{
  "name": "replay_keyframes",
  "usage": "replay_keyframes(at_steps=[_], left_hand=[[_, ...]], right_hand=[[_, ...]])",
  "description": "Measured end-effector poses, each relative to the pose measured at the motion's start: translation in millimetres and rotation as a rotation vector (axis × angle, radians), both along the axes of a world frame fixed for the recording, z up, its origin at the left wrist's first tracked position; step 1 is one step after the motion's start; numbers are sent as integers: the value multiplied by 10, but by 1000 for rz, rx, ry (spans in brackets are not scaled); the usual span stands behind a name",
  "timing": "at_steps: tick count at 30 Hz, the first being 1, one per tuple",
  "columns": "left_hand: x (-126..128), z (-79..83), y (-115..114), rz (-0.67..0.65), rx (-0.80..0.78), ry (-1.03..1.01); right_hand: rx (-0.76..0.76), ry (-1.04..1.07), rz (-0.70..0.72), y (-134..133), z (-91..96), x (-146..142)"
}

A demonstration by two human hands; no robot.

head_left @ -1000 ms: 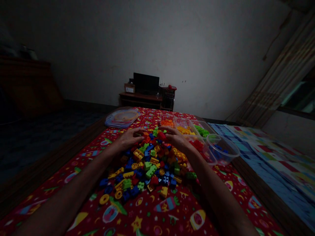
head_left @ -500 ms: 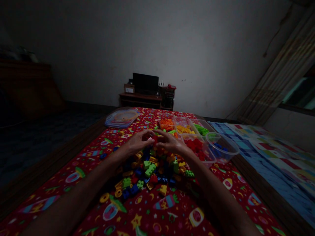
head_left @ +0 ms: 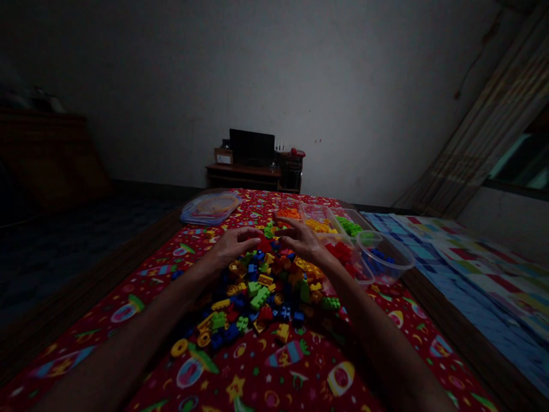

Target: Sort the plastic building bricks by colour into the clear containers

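Observation:
Over the back of a mixed pile of toy building bricks (head_left: 259,297), my left hand (head_left: 235,245) has its thumb and fingers pinched towards each other. A red toy brick (head_left: 265,245) shows at those fingertips, partly hidden in the dim light. To its right, my right hand (head_left: 302,239) is open, thumb and fingers apart, with nothing clearly visible between them. Green, yellow, blue and red pieces lie loose below both hands, wheels among them.
Clear plastic tubs at the right hold sorted orange (head_left: 289,213), yellow (head_left: 319,226), green (head_left: 349,226), red (head_left: 340,252) and blue bricks (head_left: 380,256). Stacked lids (head_left: 210,208) lie at the back left of the red patterned cloth (head_left: 240,377). A monitor (head_left: 252,147) stands beyond.
My hands have moved apart from where they met around the red brick. The right hand's fingers have spread away from it, and the red brick stays by the left fingertips.

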State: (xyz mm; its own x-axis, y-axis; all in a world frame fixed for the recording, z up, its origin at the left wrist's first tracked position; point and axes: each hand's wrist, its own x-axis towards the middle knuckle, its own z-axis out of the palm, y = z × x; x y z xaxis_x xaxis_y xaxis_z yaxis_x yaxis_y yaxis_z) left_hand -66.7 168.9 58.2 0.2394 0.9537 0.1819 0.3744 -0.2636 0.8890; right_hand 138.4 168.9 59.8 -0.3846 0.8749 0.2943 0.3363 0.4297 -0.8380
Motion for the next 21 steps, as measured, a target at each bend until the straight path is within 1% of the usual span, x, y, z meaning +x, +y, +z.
replay_keyframes(at_steps=[3,4,8,9,13,15,18,21], left_hand=[[50,-11,-33,-35,-9,-2],[70,-11,-54,-38,-5,-6],[123,-22,-115,-24,1,-29],[126,-36,-111,-17,-17,-48],[126,-124,-25,28,-151,-272],[131,-159,8,49,-192,-352],[155,-168,-9,68,-168,-308],[198,-145,-77,37,-134,-252]], right_hand=[[64,-96,-103,-48,-14,-88],[99,-129,-107,-67,-24,-121],[189,-203,-29,-116,-52,-206],[204,-222,-39,-123,-46,-210],[197,-290,-166,-149,30,-193],[207,-304,-177,-171,54,-194],[301,-380,-122,-214,32,-222],[384,-552,-138,-265,-4,-256]])
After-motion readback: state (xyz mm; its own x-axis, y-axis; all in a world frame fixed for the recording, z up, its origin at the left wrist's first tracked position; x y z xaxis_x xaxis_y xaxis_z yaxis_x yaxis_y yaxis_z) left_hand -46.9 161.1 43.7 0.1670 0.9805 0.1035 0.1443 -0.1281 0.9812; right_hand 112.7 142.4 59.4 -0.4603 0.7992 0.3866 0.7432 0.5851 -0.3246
